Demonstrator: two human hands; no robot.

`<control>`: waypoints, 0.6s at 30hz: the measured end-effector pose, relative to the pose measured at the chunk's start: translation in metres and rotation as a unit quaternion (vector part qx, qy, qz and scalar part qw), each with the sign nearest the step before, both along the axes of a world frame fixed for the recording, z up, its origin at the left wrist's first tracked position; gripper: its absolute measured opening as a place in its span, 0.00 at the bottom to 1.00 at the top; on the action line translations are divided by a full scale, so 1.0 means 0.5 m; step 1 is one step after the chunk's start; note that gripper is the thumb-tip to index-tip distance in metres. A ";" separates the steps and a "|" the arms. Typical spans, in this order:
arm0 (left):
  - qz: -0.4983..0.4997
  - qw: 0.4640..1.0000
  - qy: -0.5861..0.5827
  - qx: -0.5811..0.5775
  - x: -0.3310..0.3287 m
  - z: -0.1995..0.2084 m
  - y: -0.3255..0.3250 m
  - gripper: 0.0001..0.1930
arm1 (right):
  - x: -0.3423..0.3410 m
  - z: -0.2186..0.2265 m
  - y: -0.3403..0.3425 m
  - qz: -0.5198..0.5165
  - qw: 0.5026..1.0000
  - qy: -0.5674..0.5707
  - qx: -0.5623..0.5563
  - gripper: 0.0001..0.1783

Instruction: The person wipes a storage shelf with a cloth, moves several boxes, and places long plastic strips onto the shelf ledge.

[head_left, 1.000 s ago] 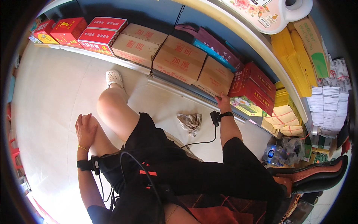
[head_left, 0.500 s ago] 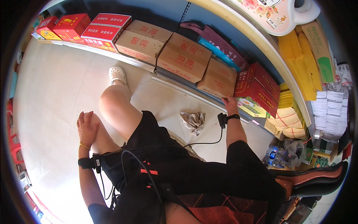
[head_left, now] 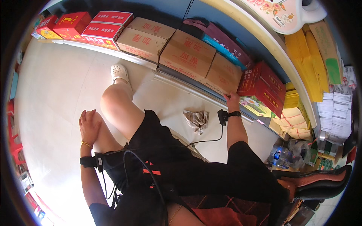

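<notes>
The R hand (head_left: 233, 101) is at the low front edge of the small brown box (head_left: 221, 75), near the box's R corner. The fingers are bent & look to touch it, but can't tell if they grip, bc their tips are hard to see. Prob. the hand is there bc this edge faces the person & is easy to reach.

The small box is on the low shelf (head_left: 177, 84), btwn the big brown box (head_left: 187, 54) and the dark red box (head_left: 264, 86). The boxes make one row, w/ fronts facing out, maybe so folks can see them & pull them out quick. A purple bag (head_left: 230, 43) is behind, maybe tucked there bc it's flat & thin.

The L hand (head_left: 90, 126) lies on a bare knee w/ its fingers loose & spread a bit, holding nothing. Guess it's there to rest, or help the person lean. A crumpled cloth (head_left: 197, 120) lies on the floor (head_left: 60, 94) near the R hand, not touching it. Can't tell why it's there.
</notes>
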State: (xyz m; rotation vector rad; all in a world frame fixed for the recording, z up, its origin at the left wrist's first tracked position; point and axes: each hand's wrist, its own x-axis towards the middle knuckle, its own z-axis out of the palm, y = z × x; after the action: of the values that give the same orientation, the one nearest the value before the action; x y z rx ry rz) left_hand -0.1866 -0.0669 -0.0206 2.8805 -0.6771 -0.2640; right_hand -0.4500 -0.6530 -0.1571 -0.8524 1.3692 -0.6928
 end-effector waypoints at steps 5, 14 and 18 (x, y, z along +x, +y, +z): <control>-0.004 1.000 0.006 0.002 0.005 -0.003 -0.016 0.24 | -0.031 -0.004 -0.021 0.082 0.996 -0.027 -0.032 0.12; -0.010 1.000 0.005 -0.012 0.003 0.003 -0.001 0.25 | -0.043 0.025 0.010 0.029 0.998 -0.026 0.046 0.13; 0.043 0.976 0.066 -0.205 -0.003 0.019 0.056 0.24 | -0.053 -0.015 0.106 0.021 0.994 0.103 0.004 0.07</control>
State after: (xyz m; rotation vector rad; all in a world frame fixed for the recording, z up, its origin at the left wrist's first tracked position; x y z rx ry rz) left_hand -0.1881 -0.0390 -0.0110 2.4657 -0.5115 -0.2648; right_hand -0.4765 -0.5998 -0.1648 -0.9646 1.5328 -0.5775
